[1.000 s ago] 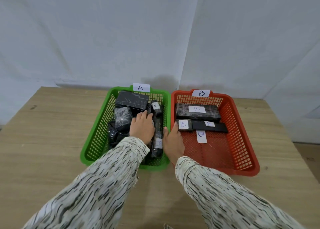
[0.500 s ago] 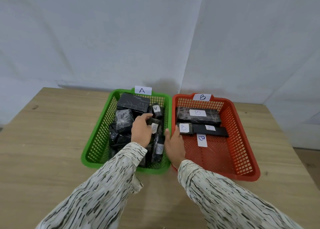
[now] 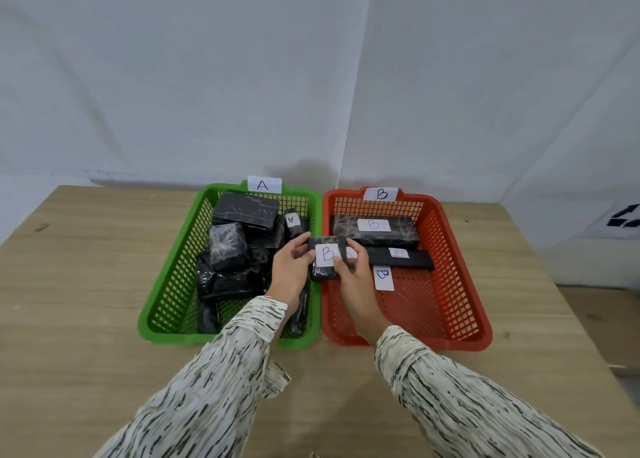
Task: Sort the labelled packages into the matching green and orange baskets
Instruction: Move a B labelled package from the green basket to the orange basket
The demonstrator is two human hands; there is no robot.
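A green basket (image 3: 166, 286) tagged A holds several black wrapped packages (image 3: 228, 250). An orange basket (image 3: 460, 284) tagged B holds a long black package labelled B (image 3: 375, 231), a flat black strip (image 3: 405, 259) and a loose B label (image 3: 383, 277). Above the gap between the two baskets, both hands hold a small black package labelled B (image 3: 325, 260). My left hand (image 3: 289, 272) grips its left edge. My right hand (image 3: 353, 274) pinches its right side and covers part of another package behind.
Both baskets stand side by side at the far middle of a wooden table (image 3: 86, 284). A white wall rises right behind them. The table's right edge (image 3: 571, 305) drops to the floor.
My left hand lifted a package out of the green basket and carried it rightward. My right hand left the basket rim and took hold of the package's other side.
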